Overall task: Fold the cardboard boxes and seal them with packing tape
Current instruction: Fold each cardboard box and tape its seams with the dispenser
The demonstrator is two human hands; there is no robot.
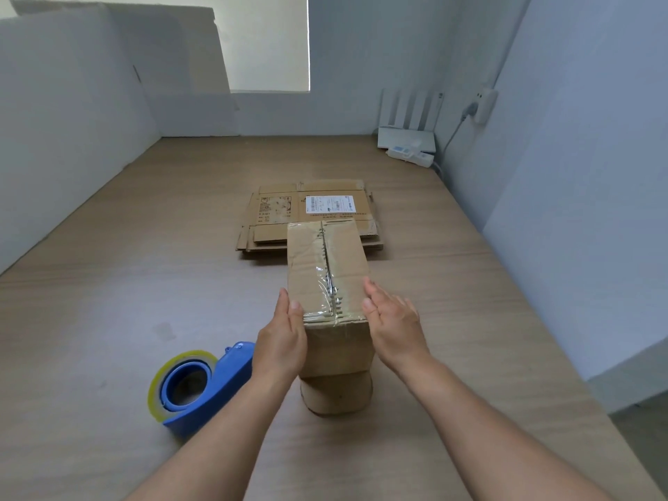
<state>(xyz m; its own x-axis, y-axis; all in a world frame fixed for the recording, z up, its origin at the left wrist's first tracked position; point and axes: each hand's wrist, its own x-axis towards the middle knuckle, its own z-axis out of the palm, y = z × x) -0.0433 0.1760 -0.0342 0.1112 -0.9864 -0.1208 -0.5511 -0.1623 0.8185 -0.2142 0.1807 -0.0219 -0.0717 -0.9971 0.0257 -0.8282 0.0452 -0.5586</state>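
A folded brown cardboard box (327,269) stands in the middle of the wooden table, its top seam covered with clear packing tape. My left hand (282,341) lies flat against the box's left side near the front corner, fingers straight. My right hand (392,323) lies against the right side the same way, thumb at the top edge. A blue tape dispenser (202,385) with a roll of clear tape lies on the table to the left of my left wrist. Behind the box, a stack of flattened cardboard boxes (285,211) with a white shipping label lies flat.
The wooden table (144,283) is bounded by white walls at the left and back and a partition on the right. A white router and a power strip (410,153) sit at the back right corner, with a cable running up to a wall plug.
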